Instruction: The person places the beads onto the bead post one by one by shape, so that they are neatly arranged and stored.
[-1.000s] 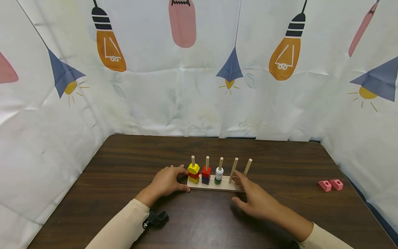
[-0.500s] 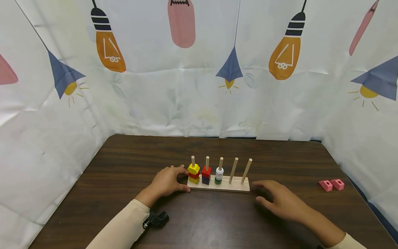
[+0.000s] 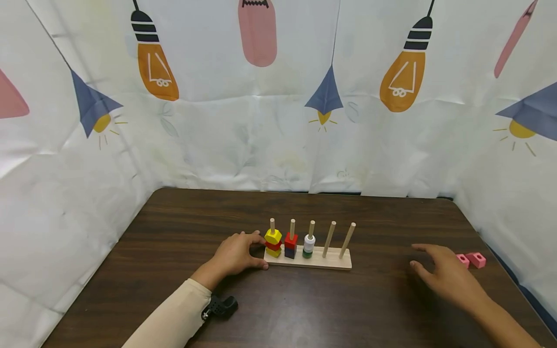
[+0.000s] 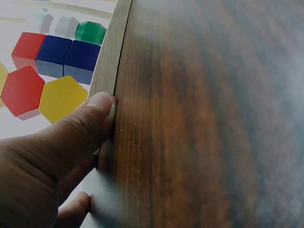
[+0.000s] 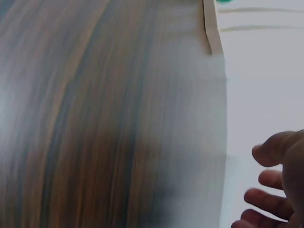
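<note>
Dark wood table [image 3: 304,309] is lying under both hands, with a lamp-print curtain [image 3: 243,121] hanging behind it. Wooden peg board [image 3: 324,261] is sitting just right of the left hand [image 3: 235,254], well left of the right hand [image 3: 446,275]. Left hand is gripping the board's left end, thumb pressing its near edge, fingers curling round the far side; the left wrist view is showing the thumb [image 4: 71,137] against the edge. The three pegs nearest this hand are carrying blocks: the yellow-red stack [image 3: 272,242], then the red-blue stack [image 3: 290,245], then the white-green stack [image 3: 309,245]. The two pegs [image 3: 338,239] farthest from it are standing bare. Right hand is hovering over the table, fingers spread wide and relaxed, holding nothing. Two pink blocks [image 3: 472,260] are lying just beyond its fingertips, nearer one partly hidden; contact is unclear. Black clip [image 3: 222,306] is sitting by the left sleeve [image 3: 174,319].
</note>
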Demonstrator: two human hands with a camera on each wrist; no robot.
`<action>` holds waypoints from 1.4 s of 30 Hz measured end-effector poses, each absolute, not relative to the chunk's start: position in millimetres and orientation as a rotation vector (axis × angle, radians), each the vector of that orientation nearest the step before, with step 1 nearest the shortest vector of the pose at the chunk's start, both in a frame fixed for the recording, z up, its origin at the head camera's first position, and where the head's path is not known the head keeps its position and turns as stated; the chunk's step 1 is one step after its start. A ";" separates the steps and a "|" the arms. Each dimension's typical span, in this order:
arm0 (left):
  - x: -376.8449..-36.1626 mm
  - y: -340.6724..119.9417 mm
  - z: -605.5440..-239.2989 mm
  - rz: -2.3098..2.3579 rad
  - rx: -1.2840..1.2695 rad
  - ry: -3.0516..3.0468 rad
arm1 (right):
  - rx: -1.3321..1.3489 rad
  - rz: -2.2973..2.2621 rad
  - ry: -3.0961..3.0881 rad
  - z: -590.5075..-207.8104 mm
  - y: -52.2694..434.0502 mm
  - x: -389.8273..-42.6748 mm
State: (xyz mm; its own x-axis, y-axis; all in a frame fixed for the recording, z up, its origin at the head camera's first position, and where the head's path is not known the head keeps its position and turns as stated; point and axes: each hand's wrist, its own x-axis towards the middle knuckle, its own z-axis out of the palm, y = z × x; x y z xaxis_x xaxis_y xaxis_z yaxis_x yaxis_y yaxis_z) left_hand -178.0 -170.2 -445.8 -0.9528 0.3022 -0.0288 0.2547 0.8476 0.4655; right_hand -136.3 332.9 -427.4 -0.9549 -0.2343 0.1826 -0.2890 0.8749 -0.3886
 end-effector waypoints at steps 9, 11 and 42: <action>-178.9 -169.3 -446.1 0.701 0.436 2.918 | 0.236 0.536 -2.961 -427.3 382.3 -137.0; -178.9 -169.4 -446.2 0.698 0.434 2.919 | 0.221 0.524 -2.977 -427.2 388.6 -137.7; -177.5 -169.1 -443.7 0.702 0.434 2.918 | 0.157 0.543 -2.953 -433.7 390.1 -149.4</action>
